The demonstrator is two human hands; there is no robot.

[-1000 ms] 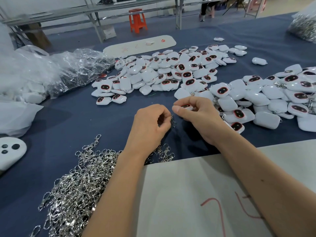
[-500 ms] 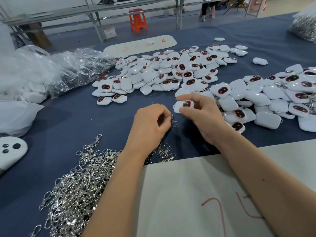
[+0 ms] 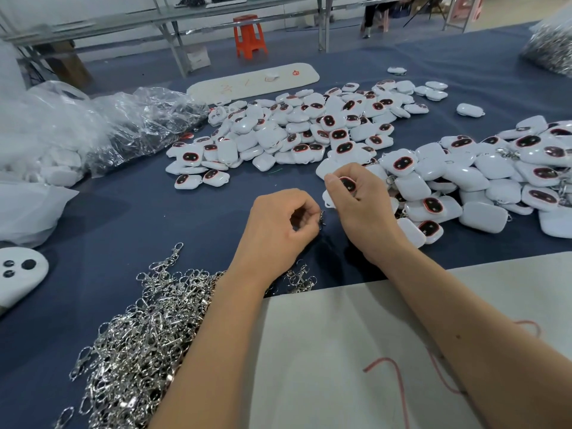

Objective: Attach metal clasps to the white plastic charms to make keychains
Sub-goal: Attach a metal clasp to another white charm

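Clasp meets charm, mid-batch.
Head view: my left hand (image 3: 280, 226) pinches a clasp (image 3: 322, 217), right hand (image 3: 360, 204) grips a charm (image 3: 346, 184). Some clasped at right pile (image 3: 483, 178), tons of bare ones (image 3: 309, 128) left.

Right hand (image 3: 360, 209) turned charm (image 3: 346, 184) upright, nearer left hand's clasp (image 3: 322, 217).

Clasp pile (image 3: 139, 345) near-left on table (image 3: 108, 230), charm heap (image 3: 297, 131) behind centre, second heap (image 3: 495, 178) right (clasps mixed in), bags (image 3: 93, 128) far left, board (image 3: 340, 366) nearest
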